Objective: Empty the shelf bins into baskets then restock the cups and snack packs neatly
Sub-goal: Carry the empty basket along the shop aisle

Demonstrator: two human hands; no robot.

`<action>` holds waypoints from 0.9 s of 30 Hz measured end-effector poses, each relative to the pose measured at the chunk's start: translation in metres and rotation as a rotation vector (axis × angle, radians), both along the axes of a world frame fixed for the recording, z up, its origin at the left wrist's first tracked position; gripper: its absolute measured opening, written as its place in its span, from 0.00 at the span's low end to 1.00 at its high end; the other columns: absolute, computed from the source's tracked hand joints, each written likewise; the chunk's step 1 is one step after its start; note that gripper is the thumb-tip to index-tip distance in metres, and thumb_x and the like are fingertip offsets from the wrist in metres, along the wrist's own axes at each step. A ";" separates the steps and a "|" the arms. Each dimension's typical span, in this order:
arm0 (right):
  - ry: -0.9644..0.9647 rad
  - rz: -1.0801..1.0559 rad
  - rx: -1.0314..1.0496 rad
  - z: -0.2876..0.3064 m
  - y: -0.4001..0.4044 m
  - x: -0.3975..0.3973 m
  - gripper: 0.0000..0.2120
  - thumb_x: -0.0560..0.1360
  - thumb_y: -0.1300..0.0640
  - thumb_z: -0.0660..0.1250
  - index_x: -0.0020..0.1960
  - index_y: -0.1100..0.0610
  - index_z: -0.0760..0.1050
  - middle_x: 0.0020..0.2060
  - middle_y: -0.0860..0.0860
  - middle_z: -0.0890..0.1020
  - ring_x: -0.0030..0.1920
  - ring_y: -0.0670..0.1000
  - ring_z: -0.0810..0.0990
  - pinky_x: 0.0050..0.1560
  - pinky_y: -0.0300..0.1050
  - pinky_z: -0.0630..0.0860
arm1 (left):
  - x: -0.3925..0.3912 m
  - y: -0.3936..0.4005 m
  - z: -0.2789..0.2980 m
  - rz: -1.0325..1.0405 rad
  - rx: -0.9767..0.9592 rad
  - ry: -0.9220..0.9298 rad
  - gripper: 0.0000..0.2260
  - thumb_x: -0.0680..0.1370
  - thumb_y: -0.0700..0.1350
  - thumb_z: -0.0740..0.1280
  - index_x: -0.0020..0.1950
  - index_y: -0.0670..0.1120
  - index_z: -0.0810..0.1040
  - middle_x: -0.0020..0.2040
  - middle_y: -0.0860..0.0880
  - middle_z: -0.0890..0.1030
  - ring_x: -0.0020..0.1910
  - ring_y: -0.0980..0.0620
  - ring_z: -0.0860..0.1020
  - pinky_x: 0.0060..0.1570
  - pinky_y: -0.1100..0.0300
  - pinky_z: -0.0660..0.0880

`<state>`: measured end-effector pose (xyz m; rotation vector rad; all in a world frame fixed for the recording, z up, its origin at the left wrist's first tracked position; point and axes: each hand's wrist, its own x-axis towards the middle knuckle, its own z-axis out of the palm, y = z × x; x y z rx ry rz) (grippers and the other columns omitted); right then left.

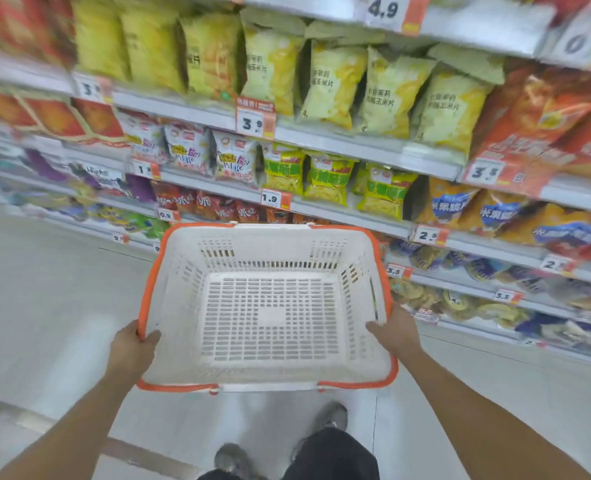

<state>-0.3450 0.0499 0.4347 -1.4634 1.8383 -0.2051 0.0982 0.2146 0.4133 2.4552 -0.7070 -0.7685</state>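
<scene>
— Before the snack shelves [321, 140], head view: where is the basket [270, 372]?
— Held level above the floor [45, 306], nothing inside.
— And each hand?
— Left hand [133, 348] grips the left rim; right hand [396, 332] clasps the right rim.

One basket [270, 306], two hands, two shoes, perhaps six shelves of snack packs [332, 81].

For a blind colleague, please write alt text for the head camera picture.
A person holds an empty white basket with an orange rim, the left hand and right hand gripping its two sides, above a pale floor. Beyond it stand shop shelves full of snack bags with price tags.
</scene>
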 end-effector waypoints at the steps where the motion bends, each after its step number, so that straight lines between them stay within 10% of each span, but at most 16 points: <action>1: 0.004 0.024 0.002 0.009 0.007 0.013 0.13 0.70 0.62 0.73 0.53 0.53 0.75 0.45 0.52 0.81 0.47 0.56 0.80 0.45 0.44 0.71 | 0.008 0.013 0.007 0.020 -0.019 0.004 0.04 0.77 0.37 0.69 0.50 0.37 0.78 0.40 0.39 0.80 0.40 0.38 0.78 0.43 0.48 0.73; 10: 0.060 0.112 -0.047 0.030 0.034 0.148 0.09 0.67 0.67 0.72 0.43 0.57 0.77 0.37 0.55 0.81 0.41 0.60 0.82 0.41 0.50 0.76 | 0.114 0.097 0.039 0.118 -0.085 0.005 0.03 0.77 0.38 0.68 0.45 0.39 0.76 0.34 0.46 0.75 0.35 0.44 0.73 0.36 0.56 0.67; 16: 0.037 0.229 -0.084 0.029 0.010 0.276 0.14 0.70 0.66 0.74 0.55 0.62 0.80 0.49 0.61 0.84 0.49 0.61 0.82 0.51 0.51 0.77 | 0.215 0.133 0.048 0.232 -0.063 0.030 0.10 0.77 0.40 0.69 0.37 0.45 0.72 0.30 0.49 0.74 0.30 0.48 0.73 0.30 0.58 0.65; 27: -0.047 0.491 0.009 0.013 -0.088 0.588 0.13 0.71 0.69 0.71 0.55 0.64 0.80 0.49 0.61 0.84 0.44 0.57 0.80 0.46 0.47 0.75 | 0.416 0.139 0.029 0.582 -0.027 0.133 0.05 0.74 0.37 0.71 0.49 0.42 0.80 0.39 0.45 0.83 0.38 0.43 0.82 0.41 0.50 0.79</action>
